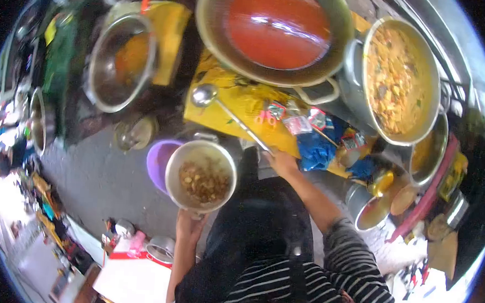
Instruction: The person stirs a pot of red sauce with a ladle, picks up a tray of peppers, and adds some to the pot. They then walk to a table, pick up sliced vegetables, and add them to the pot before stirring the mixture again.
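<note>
My left hand (191, 220) grips the near side of a metal pot (227, 178), which is tilted toward me and shows brown chunky food at its bottom. My right hand (281, 161) is closed round the handle end of a long metal ladle (235, 118). The ladle's bowl hangs over the yellow cloth, below the wide pan and apart from the pot. A purple container (156, 165) is partly hidden behind the pot's left side.
A wide pan (209, 44) of red liquid stands ahead. To its right is a tall pot (354, 64) of chunky yellow stew. A metal bowl (96, 70) with orange contents lies left. Packets (297, 125) and a blue bag (316, 151) rest on yellow cloth (205, 118).
</note>
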`<state>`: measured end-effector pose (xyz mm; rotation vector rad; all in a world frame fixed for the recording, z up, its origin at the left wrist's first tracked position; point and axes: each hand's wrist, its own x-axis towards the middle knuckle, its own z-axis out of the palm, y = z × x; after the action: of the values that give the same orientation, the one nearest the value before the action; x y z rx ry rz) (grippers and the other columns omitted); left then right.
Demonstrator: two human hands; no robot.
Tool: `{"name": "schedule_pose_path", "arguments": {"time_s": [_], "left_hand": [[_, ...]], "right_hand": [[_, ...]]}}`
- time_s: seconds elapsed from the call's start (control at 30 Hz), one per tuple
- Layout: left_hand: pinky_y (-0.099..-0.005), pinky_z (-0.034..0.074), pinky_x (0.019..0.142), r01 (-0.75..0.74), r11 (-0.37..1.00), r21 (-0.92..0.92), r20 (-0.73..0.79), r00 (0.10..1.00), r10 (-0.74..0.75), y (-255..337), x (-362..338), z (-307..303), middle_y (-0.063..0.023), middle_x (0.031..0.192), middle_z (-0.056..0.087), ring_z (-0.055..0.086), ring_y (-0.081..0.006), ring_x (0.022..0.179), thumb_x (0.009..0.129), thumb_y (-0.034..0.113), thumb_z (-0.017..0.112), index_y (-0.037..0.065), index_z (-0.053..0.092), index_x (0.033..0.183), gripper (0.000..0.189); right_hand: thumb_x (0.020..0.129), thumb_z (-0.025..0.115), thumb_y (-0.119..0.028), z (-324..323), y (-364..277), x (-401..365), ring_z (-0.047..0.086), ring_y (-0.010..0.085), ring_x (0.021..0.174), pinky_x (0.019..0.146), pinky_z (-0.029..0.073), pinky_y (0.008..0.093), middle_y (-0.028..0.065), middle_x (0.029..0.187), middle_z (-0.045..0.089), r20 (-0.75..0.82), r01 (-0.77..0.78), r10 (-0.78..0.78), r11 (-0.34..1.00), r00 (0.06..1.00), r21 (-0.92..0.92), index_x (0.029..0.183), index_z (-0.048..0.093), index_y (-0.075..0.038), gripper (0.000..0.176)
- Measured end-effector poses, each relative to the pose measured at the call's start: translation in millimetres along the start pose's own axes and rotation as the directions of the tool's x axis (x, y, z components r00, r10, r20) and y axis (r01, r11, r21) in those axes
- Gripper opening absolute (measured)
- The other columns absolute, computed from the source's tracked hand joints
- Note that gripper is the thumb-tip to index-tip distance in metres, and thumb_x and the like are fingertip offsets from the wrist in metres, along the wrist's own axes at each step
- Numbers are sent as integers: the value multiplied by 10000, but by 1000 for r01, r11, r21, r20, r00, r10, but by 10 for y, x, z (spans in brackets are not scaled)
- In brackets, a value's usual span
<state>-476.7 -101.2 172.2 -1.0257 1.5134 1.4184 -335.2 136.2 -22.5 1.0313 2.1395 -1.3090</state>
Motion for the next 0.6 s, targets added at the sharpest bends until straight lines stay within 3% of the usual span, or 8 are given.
{"name": "schedule_pose_path", "arguments": {"time_s": [0.1, 0.23, 0.3, 0.43, 0.47, 0.6], "left_hand": [[-410, 440, 795, -29, 999, 36, 30, 999, 28, 193, -105, 0, -95, 1100, 438, 472, -255, 979, 733, 57, 463, 96, 336, 1138, 427], [-435, 446, 785, -34, 999, 42, -4, 999, 34, 381, -153, -14, -106, 1106, 430, 492, -261, 958, 718, 8, 449, 95, 287, 1174, 491], [-447, 446, 780, -58, 992, 111, -29, 998, 62, 523, -218, 77, -110, 1095, 440, 504, -264, 941, 724, 3, 436, 102, 275, 1186, 499], [-463, 445, 778, -91, 984, 154, 5, 996, 91, 692, -201, 127, -112, 1085, 449, 507, -269, 939, 728, -6, 411, 117, 254, 1206, 518], [-470, 442, 779, -101, 986, 136, 3, 995, 101, 751, -247, 194, -115, 1092, 445, 499, -272, 951, 725, -11, 389, 123, 268, 1198, 507], [-482, 444, 776, -166, 975, 150, 142, 979, 145, 977, -404, 448, -126, 1075, 452, 516, -290, 912, 710, -9, 381, 100, 308, 1165, 473]], "right_hand": [[797, 485, -349, -313, -389, -553, 547, 373, 674, 591, 434, 443, 209, 762, 561, -163, 10, -9, 1000, 987, 7, 940, 498, -81, 304], [772, 554, -212, -679, -673, -1209, 550, 365, 611, 533, 435, 421, 186, 701, 559, -440, 53, -7, 994, 898, 94, 919, 492, -87, 202], [753, 580, -176, -835, -676, -1415, 558, 349, 614, 534, 443, 401, 176, 692, 560, -558, 265, -233, 964, 797, -24, 913, 500, -84, 201], [734, 599, -171, -1069, -935, -1786, 564, 328, 618, 528, 452, 374, 169, 726, 569, -505, 174, -225, 974, 833, -147, 947, 520, -69, 249], [735, 593, -187, -1089, -943, -1772, 562, 313, 606, 511, 450, 375, 152, 722, 570, -532, 315, -394, 919, 749, -236, 989, 526, -98, 277], [744, 572, -218, -1132, -1074, -1825, 544, 292, 548, 480, 445, 370, 125, 671, 549, -466, 232, -395, 900, 792, -370, 1051, 511, -111, 331]]}}
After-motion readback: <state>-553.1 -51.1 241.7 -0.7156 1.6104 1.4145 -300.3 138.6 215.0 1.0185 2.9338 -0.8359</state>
